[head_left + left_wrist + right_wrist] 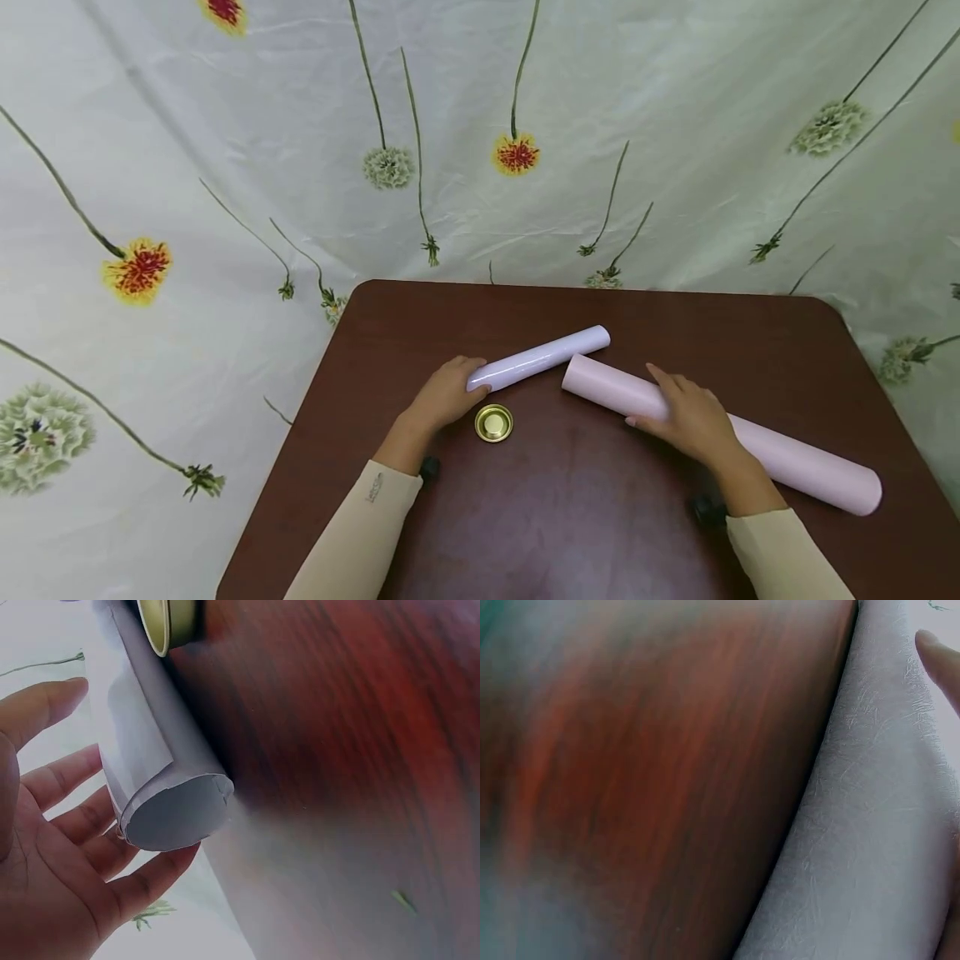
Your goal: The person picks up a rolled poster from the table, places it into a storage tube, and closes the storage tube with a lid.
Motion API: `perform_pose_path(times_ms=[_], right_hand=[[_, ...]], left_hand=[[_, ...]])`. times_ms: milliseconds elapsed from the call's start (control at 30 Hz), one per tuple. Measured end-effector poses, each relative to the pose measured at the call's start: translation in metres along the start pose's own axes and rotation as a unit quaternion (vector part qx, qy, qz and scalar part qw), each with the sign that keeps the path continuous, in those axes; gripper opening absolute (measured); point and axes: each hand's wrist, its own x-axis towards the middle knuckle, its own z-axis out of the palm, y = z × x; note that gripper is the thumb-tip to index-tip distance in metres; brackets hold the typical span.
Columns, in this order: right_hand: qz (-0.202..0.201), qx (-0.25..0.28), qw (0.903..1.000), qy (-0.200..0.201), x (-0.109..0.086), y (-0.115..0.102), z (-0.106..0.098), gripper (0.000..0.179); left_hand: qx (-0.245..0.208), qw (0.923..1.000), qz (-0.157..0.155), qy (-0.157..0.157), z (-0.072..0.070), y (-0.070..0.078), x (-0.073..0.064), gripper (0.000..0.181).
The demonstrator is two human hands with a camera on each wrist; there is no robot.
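A thin, glossy pale lilac roll (540,358) lies slanted on the table. My left hand (446,393) is at its near left end, with thumb and fingers spread either side; in the left wrist view the fingertips rest against the roll's hollow end (180,814). A thicker pale pink roll (806,462) slants down to the right. My right hand (697,421) lies across its middle with fingers and thumb spread; in the right wrist view only a thumb and the hand's edge show beside the textured roll (855,817). A small gold round dish (494,423) sits beside my left hand.
The brown table (570,517) has rounded back corners. Behind it and to the sides hangs a pale cloth (465,100) printed with flowers. The two rolls nearly meet near the middle of the table.
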Motion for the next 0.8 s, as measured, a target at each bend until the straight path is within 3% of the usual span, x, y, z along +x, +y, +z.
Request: perform_pose_path(times_ms=[800], right_hand=[[-0.016,-0.040,0.9991,-0.001,0.0048,0.0000,0.0022,0.085]], left_hand=[[0.006,0.9999,0.000,-0.012,0.0042,-0.0094,0.0091,0.055]])
